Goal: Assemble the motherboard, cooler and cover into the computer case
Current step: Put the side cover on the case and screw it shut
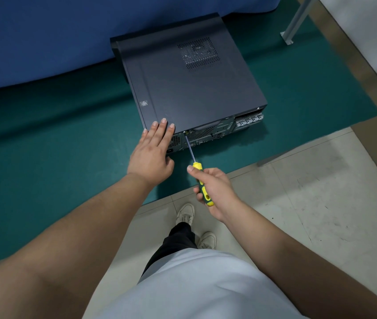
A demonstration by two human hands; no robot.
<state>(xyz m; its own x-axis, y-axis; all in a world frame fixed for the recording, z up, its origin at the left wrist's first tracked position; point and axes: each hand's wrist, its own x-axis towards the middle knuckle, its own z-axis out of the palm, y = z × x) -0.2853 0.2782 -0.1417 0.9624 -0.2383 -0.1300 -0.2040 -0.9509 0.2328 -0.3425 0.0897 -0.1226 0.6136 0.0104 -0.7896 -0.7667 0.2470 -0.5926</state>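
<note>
Cover [189,88] lay beyond the flat, pressing left hand [151,153], while the right hand [215,192] gripped the screwdriver [197,171], aimed forward at its rear-edge screw [184,132].

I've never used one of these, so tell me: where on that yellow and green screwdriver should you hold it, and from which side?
Hold the screwdriver by its thick yellow and green handle, coming from the near end, as the right hand does. The thin shaft points away, its tip at the rear edge of the computer case, so only the handle is free to grip.
</note>
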